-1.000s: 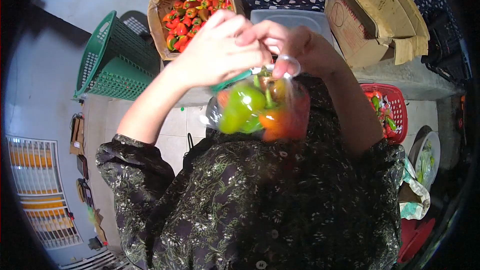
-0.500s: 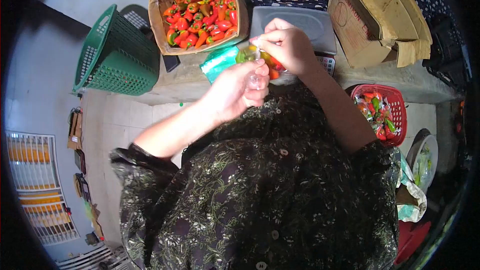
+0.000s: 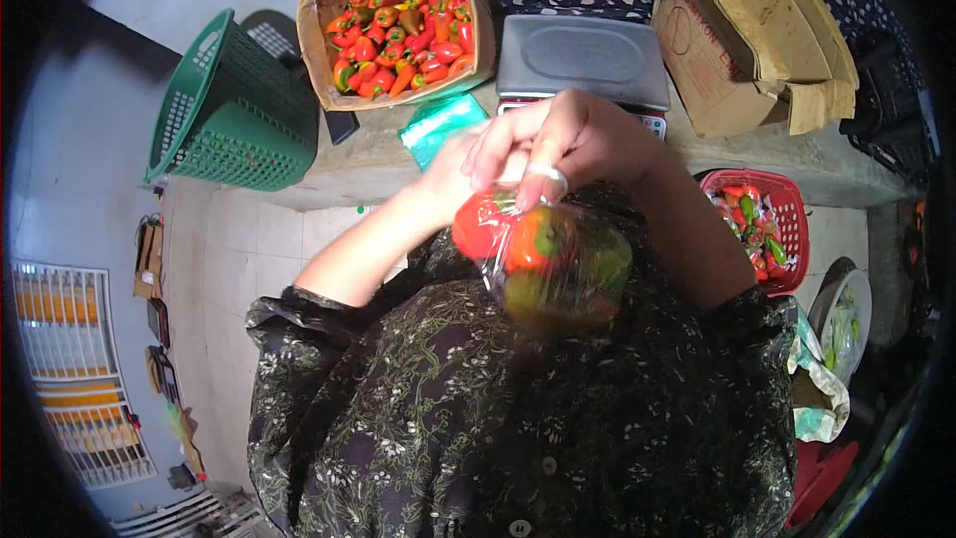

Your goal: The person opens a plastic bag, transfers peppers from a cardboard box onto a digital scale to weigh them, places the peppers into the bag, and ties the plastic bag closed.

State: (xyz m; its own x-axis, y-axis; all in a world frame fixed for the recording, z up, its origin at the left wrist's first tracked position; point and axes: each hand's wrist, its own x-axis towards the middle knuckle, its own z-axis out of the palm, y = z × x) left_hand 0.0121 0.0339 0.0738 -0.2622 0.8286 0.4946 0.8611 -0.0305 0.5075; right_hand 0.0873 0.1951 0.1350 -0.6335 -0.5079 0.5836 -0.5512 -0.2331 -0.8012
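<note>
A clear plastic bag of red, orange and green peppers (image 3: 543, 264) hangs in front of the dark floral shirt. Around the bag's gathered neck are the closed fingers of my right hand (image 3: 588, 144), with the thumb pointing down at it. My left hand (image 3: 473, 164) meets the right one at the neck, its fingers partly hidden behind the other hand, so its hold cannot be made out. Just beyond the hands is a grey scale (image 3: 583, 60), and a teal plastic packet (image 3: 438, 128) lies left of it.
An open carton of peppers (image 3: 478, 60) stands beyond my left hand, beside a tall green basket (image 3: 244, 130). Torn cardboard (image 3: 707, 60) is at the back right. Lower right are a red basket of bagged peppers (image 3: 790, 224) and a pale basin (image 3: 861, 324).
The pepper bag has swung from over the ledge back toward my body. Both hands, apart half a second ago, have come together at its neck, and the scale is more exposed.
</note>
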